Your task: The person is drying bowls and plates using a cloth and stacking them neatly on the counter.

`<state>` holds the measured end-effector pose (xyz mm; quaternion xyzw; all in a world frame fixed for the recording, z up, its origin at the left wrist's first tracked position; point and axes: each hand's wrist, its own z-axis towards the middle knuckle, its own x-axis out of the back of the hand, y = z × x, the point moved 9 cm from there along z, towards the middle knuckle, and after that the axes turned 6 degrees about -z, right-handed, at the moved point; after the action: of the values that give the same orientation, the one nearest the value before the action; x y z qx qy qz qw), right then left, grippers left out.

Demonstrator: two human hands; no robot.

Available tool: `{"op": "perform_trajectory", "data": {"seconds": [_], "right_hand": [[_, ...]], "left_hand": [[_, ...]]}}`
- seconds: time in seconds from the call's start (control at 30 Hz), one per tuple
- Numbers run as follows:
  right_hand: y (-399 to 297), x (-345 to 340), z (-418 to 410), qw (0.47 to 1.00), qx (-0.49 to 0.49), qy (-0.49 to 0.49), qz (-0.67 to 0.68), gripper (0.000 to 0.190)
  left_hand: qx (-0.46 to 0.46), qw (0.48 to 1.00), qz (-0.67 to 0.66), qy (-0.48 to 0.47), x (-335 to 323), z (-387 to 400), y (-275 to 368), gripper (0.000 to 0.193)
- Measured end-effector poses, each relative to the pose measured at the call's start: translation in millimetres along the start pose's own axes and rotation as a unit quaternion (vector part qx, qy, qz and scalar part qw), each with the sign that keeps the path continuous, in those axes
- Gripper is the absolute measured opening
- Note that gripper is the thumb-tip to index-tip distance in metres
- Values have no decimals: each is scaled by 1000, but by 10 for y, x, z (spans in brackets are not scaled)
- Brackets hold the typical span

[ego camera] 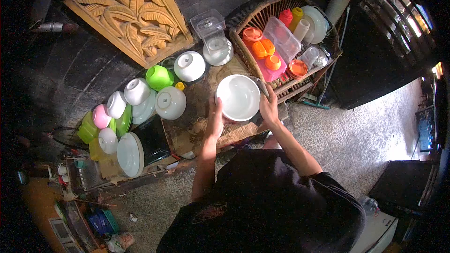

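Note:
A white bowl [239, 97] is held between my two hands above the worktop, its open side facing up toward me. My left hand [215, 118] grips its left side, and my right hand [269, 109] is at its right side. Between my right fingers and the bowl's rim is a grey piece [262, 88] that looks like cloth. To the left, an upturned white bowl [171, 103] rests on the wooden worktop [184, 126]. Behind it sit another upturned white bowl [190, 66] and a bright green bowl [159, 77].
A wicker basket [242, 47] with plastic containers, bottles and plates stands at the back right. More bowls and white plates [129, 154] fill the left side, near a black glossy panel [153, 140]. A carved wooden panel [137, 17] leans behind. A squeegee [316, 104] stands on the floor.

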<state>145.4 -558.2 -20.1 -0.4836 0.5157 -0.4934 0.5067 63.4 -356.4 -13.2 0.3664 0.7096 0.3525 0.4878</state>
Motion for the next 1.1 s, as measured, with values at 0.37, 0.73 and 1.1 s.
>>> {"op": "perform_trajectory", "data": {"seconds": [0.37,0.73,1.1], "right_hand": [[-897,257,212,976,97,0,-195,39],[-315,-262,-478,816,229,-314,-427,65],[-710,27,-140,953,16,-195,-232,34]], "left_hand": [[-143,939,290,114,225,-117,229,60],[-178,903,342,188,119,-160,273,50],[-202,885,401,126,13,-153,330,56]]}}
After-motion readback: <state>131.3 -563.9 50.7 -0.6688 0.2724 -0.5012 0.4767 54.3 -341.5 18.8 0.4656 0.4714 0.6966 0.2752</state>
